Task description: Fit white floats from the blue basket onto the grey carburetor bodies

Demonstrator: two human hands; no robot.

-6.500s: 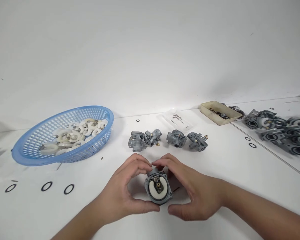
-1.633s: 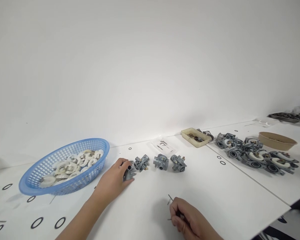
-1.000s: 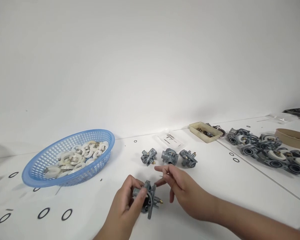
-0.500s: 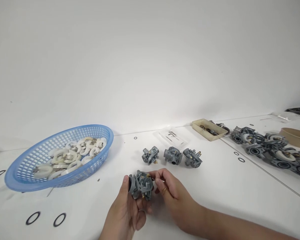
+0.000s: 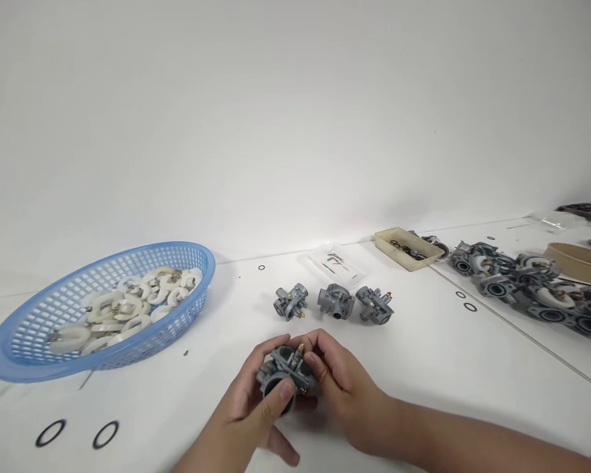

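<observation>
My left hand [image 5: 241, 408] is wrapped around a grey metal carburetor body [image 5: 295, 369], thumb lying over its round bore. A brass fitting [image 5: 301, 349] sticks up from the top of the carburetor. Against the right side of the body, my right hand [image 5: 347, 387] is closed with thumb and forefinger pinched together beside the brass fitting. Whatever that pinch holds, if anything, is too small or hidden to make out. Just beyond the hands stand three more carburetor bodies, at the left [image 5: 291, 302], middle [image 5: 335, 301] and right [image 5: 375, 305].
A blue plastic basket [image 5: 197, 314] of white ring-shaped floats stands at left. Behind the carburetors lies a clear bag [image 5: 347, 270] with thin pins. A cream tray [image 5: 408, 260] holds small dark parts. Carburetors are piled at right [image 5: 517, 279]. Black O-rings [image 5: 106, 434] lie about.
My left hand has turned the carburetor, so its bore now faces me and the brass fitting points up. The left thumb has come over the bore. My right hand stays close beside it.
</observation>
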